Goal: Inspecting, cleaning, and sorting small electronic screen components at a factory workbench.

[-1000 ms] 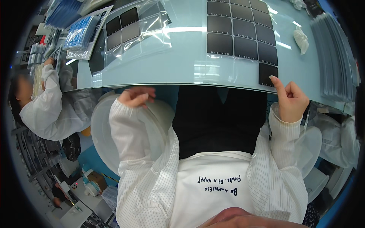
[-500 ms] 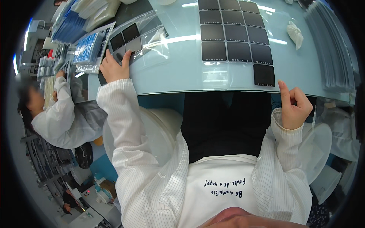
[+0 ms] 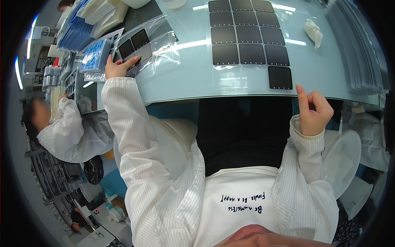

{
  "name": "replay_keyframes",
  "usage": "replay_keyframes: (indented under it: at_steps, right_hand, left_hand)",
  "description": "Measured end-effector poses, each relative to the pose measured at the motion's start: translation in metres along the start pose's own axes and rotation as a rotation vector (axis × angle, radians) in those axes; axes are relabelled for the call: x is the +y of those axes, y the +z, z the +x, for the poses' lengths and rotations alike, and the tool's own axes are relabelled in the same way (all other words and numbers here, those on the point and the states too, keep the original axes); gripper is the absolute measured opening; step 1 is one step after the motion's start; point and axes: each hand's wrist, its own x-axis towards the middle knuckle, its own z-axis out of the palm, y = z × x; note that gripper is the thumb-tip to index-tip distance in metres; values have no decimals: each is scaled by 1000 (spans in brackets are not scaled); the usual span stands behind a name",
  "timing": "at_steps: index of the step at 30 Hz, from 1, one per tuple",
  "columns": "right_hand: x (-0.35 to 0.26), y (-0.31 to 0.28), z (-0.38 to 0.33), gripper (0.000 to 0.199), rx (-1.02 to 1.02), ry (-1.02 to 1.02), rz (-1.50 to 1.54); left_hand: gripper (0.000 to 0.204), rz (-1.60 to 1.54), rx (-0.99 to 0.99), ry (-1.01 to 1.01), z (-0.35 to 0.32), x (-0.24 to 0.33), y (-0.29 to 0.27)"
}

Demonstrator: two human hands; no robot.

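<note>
My left hand (image 3: 117,68) is at the left of the glass-topped table, thumb and fingers apart, by the lower edge of a clear plastic sheet (image 3: 166,51). Its thumb reaches over the dark squares (image 3: 140,39) on that sheet; contact is unclear. My right hand (image 3: 314,111) hovers near the front edge with one digit stretched out and the other fingers curled, nothing visible in them. That digit's tip is close beside a single black square card (image 3: 280,78). Above this card, several similar dark cards (image 3: 252,54) lie in rows of three.
Blue plastic packs (image 3: 94,55) and stacked bags (image 3: 109,20) crowd the left side. At the right stands a thick stack of clear sheets (image 3: 362,57). A crumpled white wad (image 3: 314,33) lies near it. Another person (image 3: 68,127) in white sits at my left.
My left hand shifts slightly left, and its fingers have bent a little more. The right hand stays beside the single card. The whole view has shifted slightly.
</note>
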Motion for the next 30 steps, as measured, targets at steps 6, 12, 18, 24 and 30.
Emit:
replay_keyframes:
  at_steps: [6,12,18,24,30]
  right_hand:
    - [0,-4,4,44,0,-4,-10]
    - [0,-4,3,42,-6,-8,-2]
    - [3,1,8,41,-29,-23,1]
    - [-7,9,13,40,-69,-48,13]
    - [-12,8,12,39,-75,-96,-2]
  left_hand:
    - [63,0,51,28,19,-23,-2]
    - [39,124,255,296,40,-56,7]
    - [33,-763,-114,-63,6,-28,-4]
    - [33,-697,-243,29,-28,-23,-7]
    - [32,-835,-173,189,-54,-24,-42]
